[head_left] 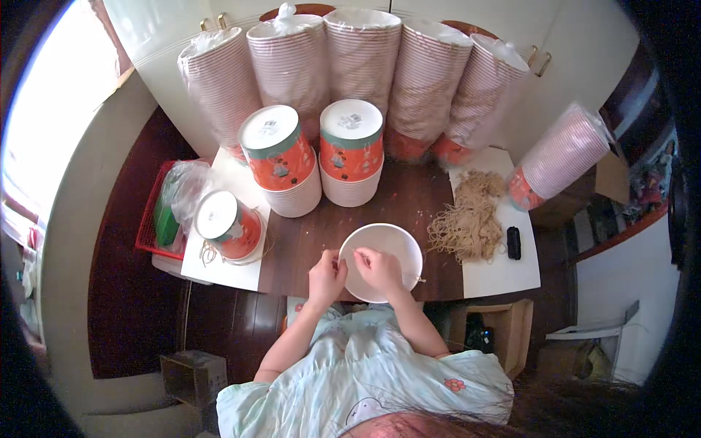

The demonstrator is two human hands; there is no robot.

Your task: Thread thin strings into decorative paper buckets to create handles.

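A white paper bucket [380, 244] stands at the near edge of the table, its open mouth toward me. A small bit of cord [421, 279] shows at its right rim. My left hand [327, 276] is closed at the bucket's left rim, thumb and fingers pressed together. Over the mouth, close beside it, my right hand [380, 270] is pinched. What either pinch holds is too small to make out. To the right lies a loose heap of tan cord [471, 215], with a small black object [514, 243] next to it.
Upside-down red and green paper buckets [277, 160] are stacked beyond my hands; another bucket [228, 225] sits at left. Tall plastic-wrapped bucket stacks [361, 58] line the back, and one leans at the right [562, 157]. A red basket [164, 219] stands beyond the left edge.
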